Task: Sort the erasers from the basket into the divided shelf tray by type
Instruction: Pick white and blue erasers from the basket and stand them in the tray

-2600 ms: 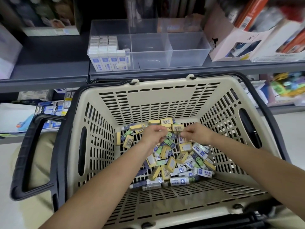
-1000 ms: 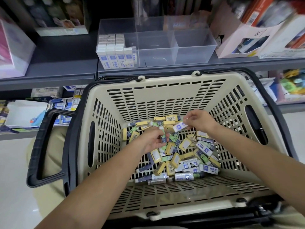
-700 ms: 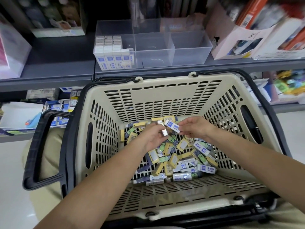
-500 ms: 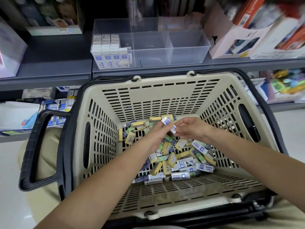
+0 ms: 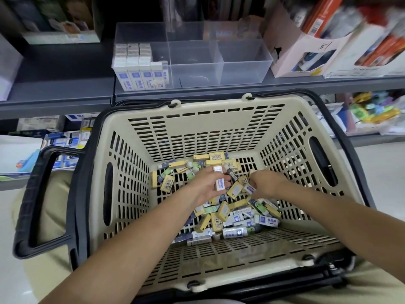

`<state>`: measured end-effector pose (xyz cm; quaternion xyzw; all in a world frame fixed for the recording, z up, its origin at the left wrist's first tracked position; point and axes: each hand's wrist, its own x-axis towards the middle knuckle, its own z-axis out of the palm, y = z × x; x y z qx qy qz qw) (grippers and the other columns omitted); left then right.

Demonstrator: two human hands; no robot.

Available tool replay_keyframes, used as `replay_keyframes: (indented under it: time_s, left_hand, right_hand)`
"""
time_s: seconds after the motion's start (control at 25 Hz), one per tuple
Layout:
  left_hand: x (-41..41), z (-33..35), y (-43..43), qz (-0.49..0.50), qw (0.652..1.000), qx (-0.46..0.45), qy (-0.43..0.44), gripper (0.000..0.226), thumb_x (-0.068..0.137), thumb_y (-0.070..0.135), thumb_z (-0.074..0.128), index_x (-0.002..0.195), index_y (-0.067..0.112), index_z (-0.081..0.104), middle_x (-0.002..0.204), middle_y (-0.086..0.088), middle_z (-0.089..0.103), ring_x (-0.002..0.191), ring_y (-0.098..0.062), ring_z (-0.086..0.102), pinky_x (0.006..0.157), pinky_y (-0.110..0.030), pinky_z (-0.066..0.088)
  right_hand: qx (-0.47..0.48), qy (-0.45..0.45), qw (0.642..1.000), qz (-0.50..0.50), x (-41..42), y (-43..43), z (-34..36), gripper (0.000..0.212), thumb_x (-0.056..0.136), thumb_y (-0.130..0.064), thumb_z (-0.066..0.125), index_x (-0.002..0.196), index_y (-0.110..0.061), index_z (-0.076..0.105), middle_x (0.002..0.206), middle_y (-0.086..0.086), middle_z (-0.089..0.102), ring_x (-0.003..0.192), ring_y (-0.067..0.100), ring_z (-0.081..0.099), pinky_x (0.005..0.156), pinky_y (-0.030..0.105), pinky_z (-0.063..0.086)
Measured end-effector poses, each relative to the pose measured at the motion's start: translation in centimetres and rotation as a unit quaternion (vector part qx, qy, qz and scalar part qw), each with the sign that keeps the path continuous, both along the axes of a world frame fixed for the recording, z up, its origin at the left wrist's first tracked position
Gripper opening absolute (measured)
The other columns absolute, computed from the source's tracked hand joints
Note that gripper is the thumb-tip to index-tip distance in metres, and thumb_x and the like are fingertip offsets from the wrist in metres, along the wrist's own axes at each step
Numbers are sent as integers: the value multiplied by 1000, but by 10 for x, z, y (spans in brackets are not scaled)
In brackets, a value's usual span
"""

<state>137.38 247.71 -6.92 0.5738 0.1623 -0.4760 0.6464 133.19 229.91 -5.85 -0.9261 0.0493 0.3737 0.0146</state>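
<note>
A beige slotted basket (image 5: 206, 119) holds a heap of loose erasers (image 5: 228, 213) in yellow, green and white-and-blue sleeves. My left hand (image 5: 208, 185) is down in the heap, shut on a few white-and-blue erasers (image 5: 220, 183). My right hand (image 5: 266, 185) is beside it, its fingers pinching another white-and-blue eraser (image 5: 249, 189) that lies against the heap. On the grey shelf above stands the clear divided tray (image 5: 243, 71). Its left compartment holds rows of white-and-blue erasers (image 5: 140, 73); the middle and right compartments look empty.
The basket's black handle (image 5: 41, 202) folds out to the left. A pink-white box (image 5: 300, 47) of books stands right of the tray, and a carton (image 5: 61, 38) sits to its left. Stock fills the lower shelf (image 5: 63, 141).
My right hand passed a white-and-blue eraser to my left hand, which now holds a few together. My right hand then dropped back to the heap and closed on another one.
</note>
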Motion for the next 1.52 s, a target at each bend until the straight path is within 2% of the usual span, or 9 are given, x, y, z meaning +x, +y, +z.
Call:
replay_keyframes:
  time_s: [0.16, 0.28, 0.44, 0.6, 0.76, 1.0, 1.16, 1.32, 1.52]
  left_hand:
    - [0, -1, 6, -53, 995, -30, 80, 43, 93, 44, 49, 119, 9, 53, 101, -11, 64, 92, -26, 63, 87, -38, 51]
    - [0, -6, 8, -73, 992, -73, 78, 53, 88, 45, 55, 125, 8, 48, 95, -10, 66, 89, -24, 66, 83, -38, 54]
    - [3, -17, 16, -64, 997, 8, 31, 31, 89, 27, 61, 116, 15, 51, 84, -8, 65, 74, -20, 63, 76, -38, 54]
    - [6, -20, 21, -69, 997, 28, 32, 22, 88, 26, 63, 106, 17, 54, 81, -8, 64, 71, -19, 62, 60, -33, 54]
    - [4, -21, 21, -75, 996, 38, 27, 12, 89, 16, 63, 98, 13, 55, 84, -8, 65, 73, -19, 62, 57, -30, 53]
    - [4, -12, 11, 48, 993, -72, 79, 18, 85, 6, 65, 101, 9, 57, 93, -7, 67, 85, -19, 64, 81, -33, 51]
    - [3, -14, 11, 36, 996, -49, 61, 20, 84, 6, 66, 96, 14, 52, 91, -7, 66, 83, -21, 64, 86, -41, 51]
    - [5, -16, 16, -15, 997, -35, 68, 22, 85, 6, 66, 98, 18, 52, 95, -8, 65, 81, -22, 65, 69, -42, 57]
    - [7, -21, 25, -77, 996, 11, 48, 20, 88, 3, 61, 101, 16, 53, 93, -9, 68, 82, -21, 67, 64, -38, 57]
  right_hand:
    - [304, -62, 932, -190, 11, 25, 10, 24, 74, -29, 76, 85, -18, 58, 72, -3, 64, 58, 6, 60, 55, 20, 48]
    - [394, -58, 888, -231, 9, 36, 15, 24, 76, -25, 75, 87, -8, 61, 68, 1, 67, 54, 5, 62, 54, 18, 50]
    - [182, 11, 983, -18, -2, 13, 13, 24, 80, -36, 69, 90, -14, 66, 87, -2, 68, 83, 12, 64, 76, 30, 54]
    - [2, 53, 977, 208, -17, 20, -2, 27, 84, -37, 61, 104, -20, 61, 102, -3, 62, 98, 17, 57, 68, 28, 44]
    - [149, 9, 989, 24, 3, 9, 6, 15, 85, -25, 62, 94, -16, 69, 92, -3, 68, 82, 11, 62, 68, 22, 49]
    - [372, -16, 880, -296, 5, 14, 17, 9, 85, -18, 66, 78, -13, 69, 74, 0, 71, 60, 4, 63, 49, 12, 44]
    - [370, 50, 893, -252, 2, 17, 13, 15, 89, -28, 61, 83, -17, 70, 84, -5, 72, 64, 1, 62, 58, 18, 44]
    - [192, 102, 976, -1, -10, 16, 0, 21, 89, -22, 60, 97, -5, 70, 91, 1, 68, 76, 11, 61, 75, 27, 48]
    - [127, 183, 969, 103, -25, 30, -14, 34, 86, -15, 63, 120, -9, 60, 117, 6, 65, 105, 20, 60, 87, 27, 48]
